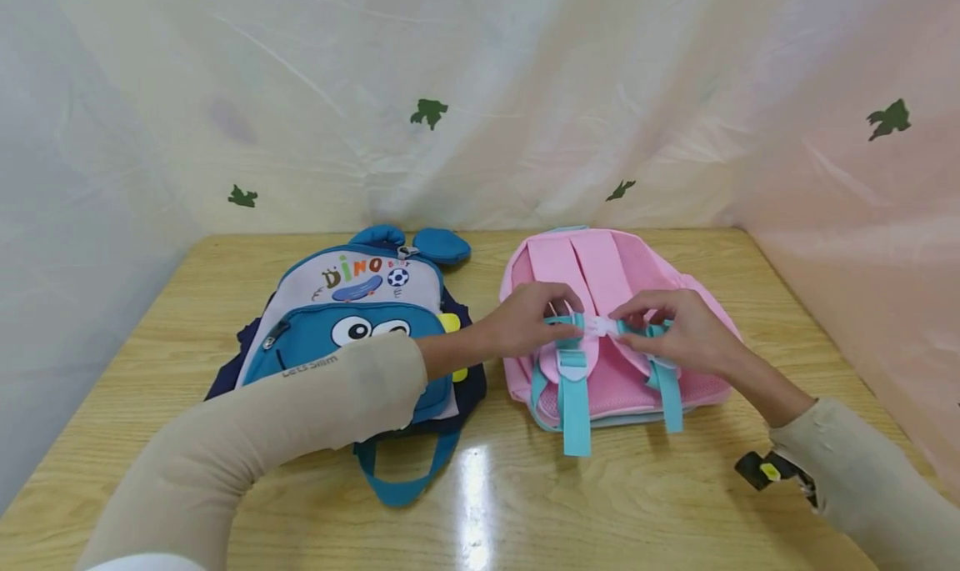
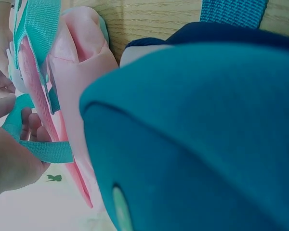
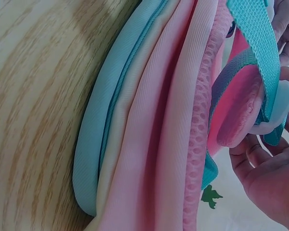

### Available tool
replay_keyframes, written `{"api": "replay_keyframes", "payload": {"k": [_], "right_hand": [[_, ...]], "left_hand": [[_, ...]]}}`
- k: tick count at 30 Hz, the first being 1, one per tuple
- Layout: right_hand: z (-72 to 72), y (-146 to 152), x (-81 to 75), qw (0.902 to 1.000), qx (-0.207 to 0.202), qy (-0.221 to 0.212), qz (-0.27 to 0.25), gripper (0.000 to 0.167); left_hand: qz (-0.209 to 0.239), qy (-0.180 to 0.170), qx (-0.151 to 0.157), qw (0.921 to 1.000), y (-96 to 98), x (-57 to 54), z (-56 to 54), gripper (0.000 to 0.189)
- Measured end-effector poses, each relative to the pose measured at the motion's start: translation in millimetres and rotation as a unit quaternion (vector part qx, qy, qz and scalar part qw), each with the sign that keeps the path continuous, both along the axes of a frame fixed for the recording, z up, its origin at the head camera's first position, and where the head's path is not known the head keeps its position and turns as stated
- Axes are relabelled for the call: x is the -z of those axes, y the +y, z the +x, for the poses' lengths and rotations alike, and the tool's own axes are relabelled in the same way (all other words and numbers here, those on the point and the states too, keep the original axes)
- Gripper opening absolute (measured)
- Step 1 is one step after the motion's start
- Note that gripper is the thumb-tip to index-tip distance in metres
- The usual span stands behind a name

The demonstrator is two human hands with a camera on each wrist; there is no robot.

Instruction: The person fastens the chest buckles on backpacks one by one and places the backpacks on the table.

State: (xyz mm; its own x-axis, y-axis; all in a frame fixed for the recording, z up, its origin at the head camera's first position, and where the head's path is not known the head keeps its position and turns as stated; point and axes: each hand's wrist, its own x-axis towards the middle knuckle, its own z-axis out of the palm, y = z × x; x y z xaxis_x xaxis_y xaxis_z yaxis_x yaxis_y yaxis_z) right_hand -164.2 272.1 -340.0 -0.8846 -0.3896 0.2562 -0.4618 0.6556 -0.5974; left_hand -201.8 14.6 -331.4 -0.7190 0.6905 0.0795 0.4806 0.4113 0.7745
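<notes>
A pink backpack point(image 1: 622, 262) lies with its shoulder straps facing up. Between the hands, a pale plastic buckle point(image 1: 602, 327) joins the two sides of its teal chest strap; its halves look engaged. My left hand point(image 1: 534, 319) pinches the left side at the buckle, and the teal webbing point(image 2: 48, 151) runs past its curled fingers. From the right, my right hand point(image 1: 684, 329) holds the other side with thumb and fingers. Its grip is partly hidden in the right wrist view by a padded pink shoulder strap point(image 3: 241, 106). Teal strap ends point(image 1: 576, 417) hang toward the front.
A blue dinosaur backpack point(image 1: 360, 292) lies face up on the left, under my left forearm, its teal loop handle point(image 1: 401, 492) toward the front. Both bags rest on a wooden table point(image 1: 637, 504). Pale curtain point(image 1: 510, 137) with green leaf shapes encloses the back and sides.
</notes>
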Motion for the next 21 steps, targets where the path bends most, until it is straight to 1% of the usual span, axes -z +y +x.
{"api": "replay_keyframes", "payload": {"k": [4, 11, 16, 21], "right_hand": [[-0.6, -0.5, 0.3, 0.9999, -0.001, -0.009, -0.012, 0.023], [-0.1, -0.3, 0.6, 0.9963, -0.011, -0.051, -0.068, 0.023], [-0.4, -0.6, 2.1, 0.9934, -0.030, -0.050, -0.099, 0.023], [-1.3, -0.1, 3.1, 0.9911, -0.050, -0.033, -0.119, 0.025]], "left_hand": [[0.005, -0.003, -0.004, 1.0000, 0.4, 0.3, 0.3, 0.024], [0.028, -0.015, -0.016, 0.9994, 1.2, 1.4, 0.6, 0.022], [0.040, -0.012, -0.019, 0.9990, 2.2, 2.0, 0.2, 0.022], [0.049, 0.003, -0.020, 0.9986, 3.9, 2.3, -0.6, 0.022]]}}
